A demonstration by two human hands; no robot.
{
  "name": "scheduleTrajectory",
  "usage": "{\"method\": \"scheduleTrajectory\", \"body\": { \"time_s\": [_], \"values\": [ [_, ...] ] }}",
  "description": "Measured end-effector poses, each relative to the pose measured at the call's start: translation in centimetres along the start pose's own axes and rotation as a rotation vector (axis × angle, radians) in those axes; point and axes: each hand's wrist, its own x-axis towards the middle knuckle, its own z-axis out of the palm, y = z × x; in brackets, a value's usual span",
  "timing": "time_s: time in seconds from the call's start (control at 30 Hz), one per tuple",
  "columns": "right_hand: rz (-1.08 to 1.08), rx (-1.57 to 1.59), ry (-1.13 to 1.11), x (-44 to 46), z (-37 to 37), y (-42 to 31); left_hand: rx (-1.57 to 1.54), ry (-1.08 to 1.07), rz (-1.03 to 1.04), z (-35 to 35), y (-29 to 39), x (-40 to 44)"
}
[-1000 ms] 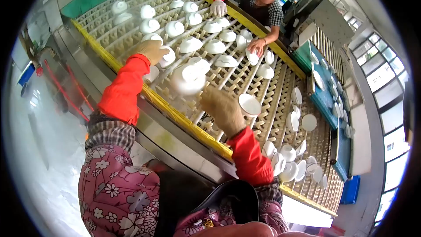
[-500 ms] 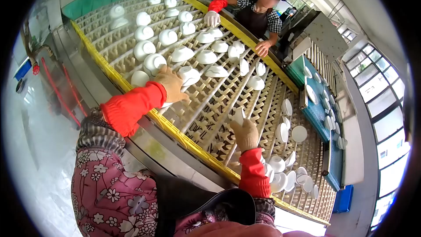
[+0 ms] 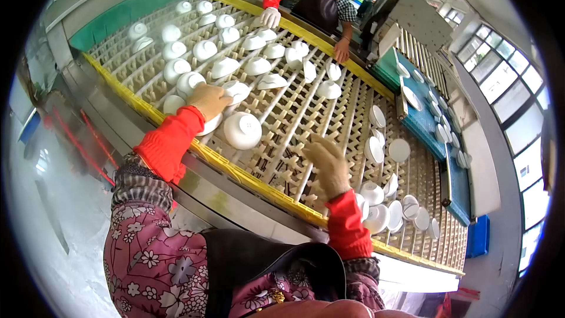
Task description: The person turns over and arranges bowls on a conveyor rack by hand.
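Note:
My left hand (image 3: 209, 101), in a tan glove, is over the near left part of the slatted conveyor (image 3: 288, 141). Its fingers rest beside a white bowl (image 3: 236, 91), and whether they grip one is hidden. Just right of it a larger white bowl (image 3: 242, 131) lies upside down on the slats. My right hand (image 3: 327, 162), gloved too, hovers above the slats with its fingers apart and nothing in them. Several upturned bowls (image 3: 205, 50) lie beyond my left hand. More bowls (image 3: 376, 218) stand tilted in a cluster to the right of my right hand.
A co-worker (image 3: 321, 3) stands across the conveyor, both hands at its far yellow edge (image 3: 300, 30). On the right, a blue-green belt (image 3: 421, 123) carries white dishes. The near yellow edge (image 3: 235, 171) runs between me and the slats. A blue bin (image 3: 478, 237) sits at the lower right.
A large bowl now lies upside down beside my left hand. The white piece in my right hand half a second ago is no longer there, and its fingers have opened. The co-worker has let go of a bowl.

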Motion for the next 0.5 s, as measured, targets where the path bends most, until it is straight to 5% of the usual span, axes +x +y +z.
{"method": "scheduleTrajectory", "body": {
  "time_s": [0.1,0.13,0.2,0.27,0.33,0.4,0.5],
  "values": [
    [-0.072,-0.281,0.205,-3.5,-9.3,0.3,0.025,0.174,0.079,0.2,1.2,-0.5],
    [0.08,-0.239,0.284,-5.1,-12.1,-1.2,0.04,0.237,0.133,-0.6,2.7,-1.1],
    [0.317,-0.919,0.362,-8.3,-17.0,-3.6,0.107,0.315,0.35,-1.1,6.2,-1.7],
    [0.119,-1.249,0.53,-12.5,-23.5,3.1,0.18,0.429,0.668,0.7,9.9,-2.3],
    [0.422,-1.21,0.344,-14.4,-26.2,2.2,0.093,0.208,0.791,1.2,16.2,-4.1],
    [0.352,-0.906,0.459,-15.3,-25.4,0.1,0.074,0.082,1.026,0.6,22.6,-6.4],
    [0.231,-0.967,0.527,-15.1,-26.7,3.4,-0.364,0.09,1.329,4.6,29.9,-7.5]
  ]
}}
